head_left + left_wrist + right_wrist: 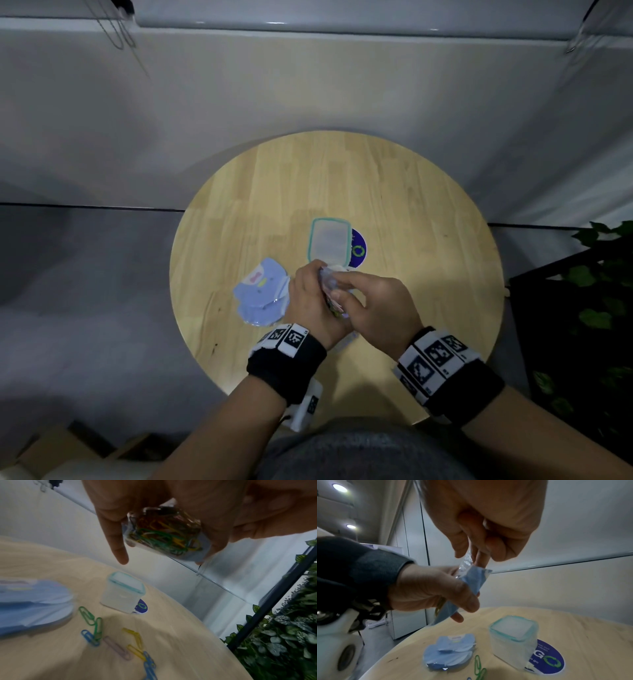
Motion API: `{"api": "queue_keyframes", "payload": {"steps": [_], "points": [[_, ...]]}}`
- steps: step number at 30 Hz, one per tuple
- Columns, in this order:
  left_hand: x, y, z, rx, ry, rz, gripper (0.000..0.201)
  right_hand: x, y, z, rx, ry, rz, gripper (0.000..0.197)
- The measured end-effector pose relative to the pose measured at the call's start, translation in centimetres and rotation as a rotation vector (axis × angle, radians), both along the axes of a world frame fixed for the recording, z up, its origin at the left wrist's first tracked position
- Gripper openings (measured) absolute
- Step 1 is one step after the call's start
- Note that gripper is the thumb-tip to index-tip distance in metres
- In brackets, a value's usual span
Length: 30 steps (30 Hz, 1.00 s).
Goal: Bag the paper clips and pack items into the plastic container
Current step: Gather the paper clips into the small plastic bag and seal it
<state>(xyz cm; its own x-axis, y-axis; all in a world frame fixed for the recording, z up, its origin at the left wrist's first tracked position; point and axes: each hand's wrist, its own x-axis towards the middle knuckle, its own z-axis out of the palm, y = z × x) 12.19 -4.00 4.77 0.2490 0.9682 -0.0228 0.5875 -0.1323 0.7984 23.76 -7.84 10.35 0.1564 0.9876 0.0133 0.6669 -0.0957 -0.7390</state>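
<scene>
Above the near middle of the round wooden table, both hands hold a small clear bag with a blue backing. Its coloured paper clips show through. My left hand grips the bag's body. My right hand pinches its clear top edge. Several loose paper clips lie on the table under the hands, hidden in the head view. The plastic container with a teal-rimmed lid stands just beyond the hands.
A blue pack of shaped note paper lies left of my hands. A purple round sticker shows under the container's right side. A dark rack with green leaves stands right of the table. A grey wall runs behind.
</scene>
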Motion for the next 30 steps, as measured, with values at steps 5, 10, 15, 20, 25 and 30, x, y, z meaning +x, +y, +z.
{"api": "queue_keyframes", "payload": {"steps": [5, 10, 15, 20, 25, 30], "points": [[-2.2, 0.5, -0.8, -0.025, 0.007, 0.026, 0.067, 1.8, 1.2, -1.2, 0.013, 0.089, -0.215, 0.005], [-4.8, 0.0, -2.5, -0.076, 0.143, 0.016, 0.083, 3.7, 2.0, -8.3, -0.408, -0.094, 0.035, 0.016], [-6.0, -0.6, -3.4, -0.110, 0.203, 0.014, 0.083, 2.6, 1.9, -11.5, -0.821, -0.279, 0.162, 0.068], [-7.7, -0.6, -3.5, -0.121, 0.225, 0.038, 0.083, 0.8, 1.8, -13.8, -0.784, -0.358, 0.197, 0.100], [-8.7, -0.8, -3.2, -0.092, 0.232, 0.046, 0.078, 1.0, 2.3, -14.8, -0.667, -0.248, 0.217, 0.081], [-8.2, -1.1, -3.6, -0.090, 0.198, 0.018, 0.066, 1.4, 1.7, -15.1, -0.577, -0.244, 0.232, 0.038]]}}
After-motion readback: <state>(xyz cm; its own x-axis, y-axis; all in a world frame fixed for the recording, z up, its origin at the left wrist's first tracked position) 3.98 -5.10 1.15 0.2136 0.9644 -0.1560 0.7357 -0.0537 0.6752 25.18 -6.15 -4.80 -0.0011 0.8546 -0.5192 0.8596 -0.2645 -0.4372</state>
